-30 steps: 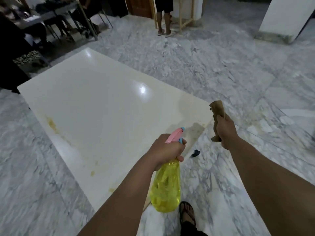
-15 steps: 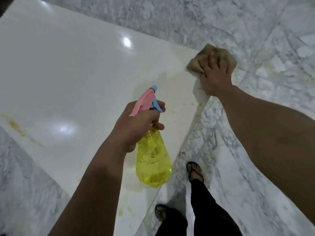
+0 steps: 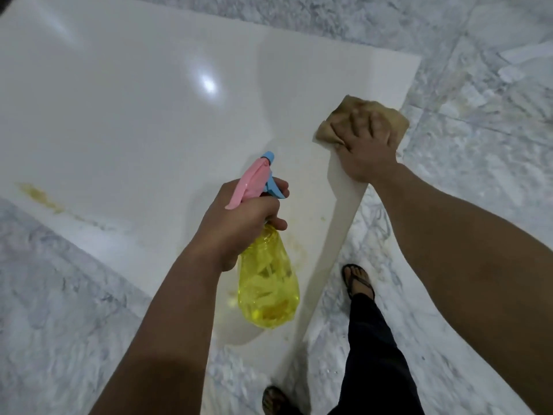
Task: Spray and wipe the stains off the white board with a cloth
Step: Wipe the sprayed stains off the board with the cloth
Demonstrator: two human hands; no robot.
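The white board [image 3: 134,121] lies flat on the floor and fills the upper left. A yellow-brown stain [image 3: 39,194] streaks its left edge, and fainter yellow specks [image 3: 296,250] lie near the bottle. My left hand [image 3: 242,226] is closed around the neck of a yellow spray bottle [image 3: 267,292] with a pink and blue trigger head, held above the board. My right hand [image 3: 366,145] presses flat on a tan cloth [image 3: 332,124] at the board's right edge.
Grey-veined marble floor [image 3: 478,145] surrounds the board. My feet in sandals [image 3: 357,281] stand on the floor just right of the board's near edge, with dark trousers [image 3: 377,360] below.
The cloth went from hanging in my right hand to being pressed on the board's right edge. My view has tilted down and closer. The bottle stays in my left hand.
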